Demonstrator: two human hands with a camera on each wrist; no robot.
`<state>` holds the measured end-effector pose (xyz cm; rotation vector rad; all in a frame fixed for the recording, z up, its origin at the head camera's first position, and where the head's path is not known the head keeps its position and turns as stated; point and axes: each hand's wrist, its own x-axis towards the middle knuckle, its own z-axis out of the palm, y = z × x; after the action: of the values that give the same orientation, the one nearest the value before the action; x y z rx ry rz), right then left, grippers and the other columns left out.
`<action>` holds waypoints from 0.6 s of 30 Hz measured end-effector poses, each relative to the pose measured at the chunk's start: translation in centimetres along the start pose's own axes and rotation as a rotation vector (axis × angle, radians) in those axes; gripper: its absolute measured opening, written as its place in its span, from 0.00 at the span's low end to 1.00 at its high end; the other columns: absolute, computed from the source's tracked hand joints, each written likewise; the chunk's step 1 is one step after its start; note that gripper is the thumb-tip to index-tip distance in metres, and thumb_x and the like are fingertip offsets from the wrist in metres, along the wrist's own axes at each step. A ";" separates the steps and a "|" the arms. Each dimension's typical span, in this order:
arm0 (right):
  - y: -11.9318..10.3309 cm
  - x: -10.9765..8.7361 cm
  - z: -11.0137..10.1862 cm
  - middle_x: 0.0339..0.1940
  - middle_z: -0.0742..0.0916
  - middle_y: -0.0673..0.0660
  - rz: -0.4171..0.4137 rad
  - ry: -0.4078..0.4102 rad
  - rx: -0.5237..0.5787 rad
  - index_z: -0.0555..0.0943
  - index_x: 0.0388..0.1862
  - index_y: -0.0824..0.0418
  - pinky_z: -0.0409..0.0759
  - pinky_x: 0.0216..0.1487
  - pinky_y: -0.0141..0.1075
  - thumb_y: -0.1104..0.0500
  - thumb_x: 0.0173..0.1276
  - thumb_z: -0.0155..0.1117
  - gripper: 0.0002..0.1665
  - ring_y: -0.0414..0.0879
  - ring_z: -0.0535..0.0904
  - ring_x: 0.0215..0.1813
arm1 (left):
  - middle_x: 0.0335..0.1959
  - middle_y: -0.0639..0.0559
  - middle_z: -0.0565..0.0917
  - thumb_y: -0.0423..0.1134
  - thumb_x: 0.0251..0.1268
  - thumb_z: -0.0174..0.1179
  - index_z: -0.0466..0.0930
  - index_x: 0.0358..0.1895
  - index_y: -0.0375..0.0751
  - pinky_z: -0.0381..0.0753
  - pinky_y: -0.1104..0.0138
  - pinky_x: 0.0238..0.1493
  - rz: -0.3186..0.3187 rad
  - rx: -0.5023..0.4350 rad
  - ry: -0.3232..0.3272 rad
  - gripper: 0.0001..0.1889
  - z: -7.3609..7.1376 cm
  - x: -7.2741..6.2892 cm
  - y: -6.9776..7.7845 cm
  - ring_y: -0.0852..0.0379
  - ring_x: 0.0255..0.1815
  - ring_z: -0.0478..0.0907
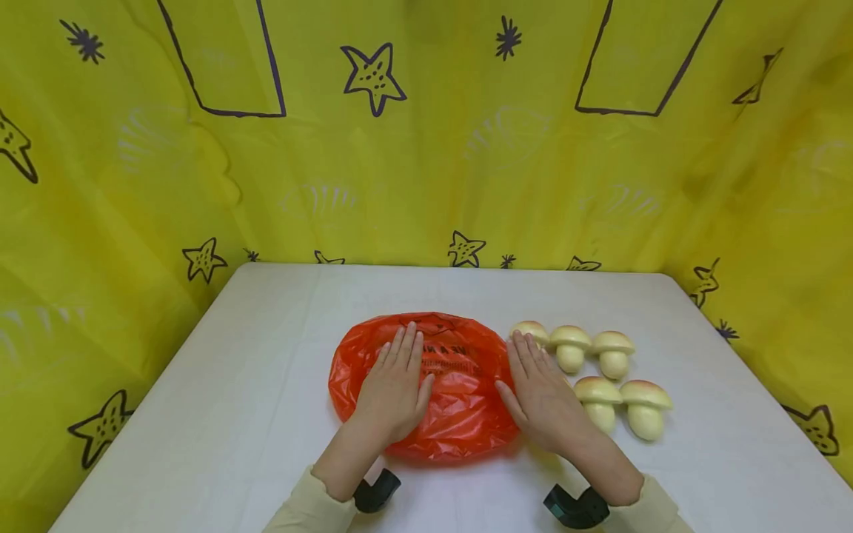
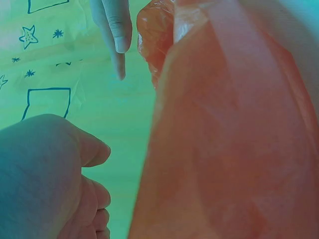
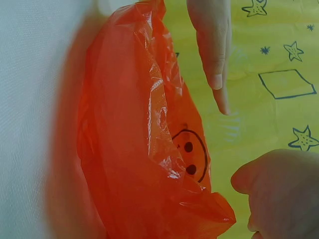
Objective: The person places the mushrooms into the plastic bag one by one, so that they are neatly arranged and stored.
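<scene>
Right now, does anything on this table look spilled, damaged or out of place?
Nothing really stands out. The red plastic bag is wrinkled, but I see no tear or spill, and the visible mushrooms are grouped beside it.

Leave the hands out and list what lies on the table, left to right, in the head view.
Red plastic bag, far row's left mushroom, far row's middle mushroom, near row's right mushroom.

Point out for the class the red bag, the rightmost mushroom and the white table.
Red bag [image 1: 463, 396]: head view, on its shiny middle.
Rightmost mushroom [image 1: 645, 423]: head view, on its stem.
White table [image 1: 260, 370]: head view, on bare surface left of the bag.
</scene>
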<state>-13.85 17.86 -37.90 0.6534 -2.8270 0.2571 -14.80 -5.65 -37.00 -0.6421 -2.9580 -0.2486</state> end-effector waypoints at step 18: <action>0.6 -0.4 -2.1 0.52 0.78 0.65 0.169 0.158 0.245 0.75 0.56 0.66 0.73 0.48 0.54 0.54 0.59 0.65 0.27 0.60 0.72 0.53 | 0.62 0.42 0.68 0.41 0.64 0.54 0.66 0.63 0.34 0.70 0.54 0.55 -0.049 -0.283 0.305 0.26 -1.7 -1.3 -3.0 0.46 0.62 0.65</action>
<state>-13.39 19.06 -36.06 0.4178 -2.7228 0.6625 -14.79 -9.15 -35.94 -0.5060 -2.6677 -0.7111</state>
